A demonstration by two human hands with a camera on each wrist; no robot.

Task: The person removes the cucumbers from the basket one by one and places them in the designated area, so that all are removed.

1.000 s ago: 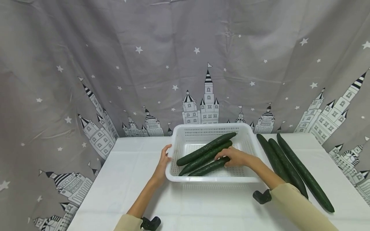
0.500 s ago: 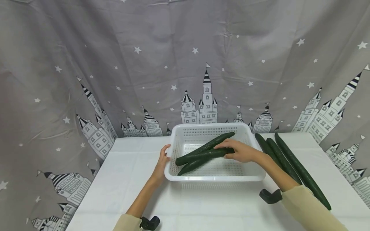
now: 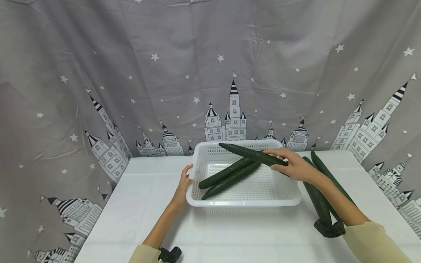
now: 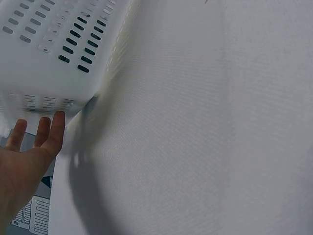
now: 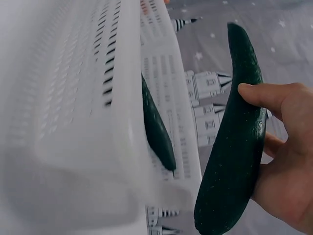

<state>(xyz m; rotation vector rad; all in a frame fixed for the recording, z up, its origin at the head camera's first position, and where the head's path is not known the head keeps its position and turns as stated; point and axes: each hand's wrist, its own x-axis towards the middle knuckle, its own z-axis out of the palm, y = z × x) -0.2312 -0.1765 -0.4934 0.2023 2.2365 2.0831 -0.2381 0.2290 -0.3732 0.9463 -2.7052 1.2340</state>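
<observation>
Grey curtain with white stars and castles hangs behind your white-clothed table, where the white slotted basket sits near the middle.

Your right hand has its fingers and thumb curled round a cucumber, gripping it near one end and holding it in the air above the basket's far right corner, the free end pointing back and to your left. In the right wrist view that cucumber is long, dark green and slightly pebbled, with a glossy skin and a rounded tip, and it hangs clear of the basket rim.

Your left hand lies with straight, relaxed fingers against the basket's left wall; in the left wrist view the fingertips touch the wall near its lower edge, steadying it without gripping.

Judging by this, you are in the lifting step, taking one cucumber out over the right side. The next move calls for keeping the long end level so it clears the rim, and for minding the cucumbers on the table just right of the basket.

Two more cucumbers lie side by side, slanted across the basket floor.
</observation>
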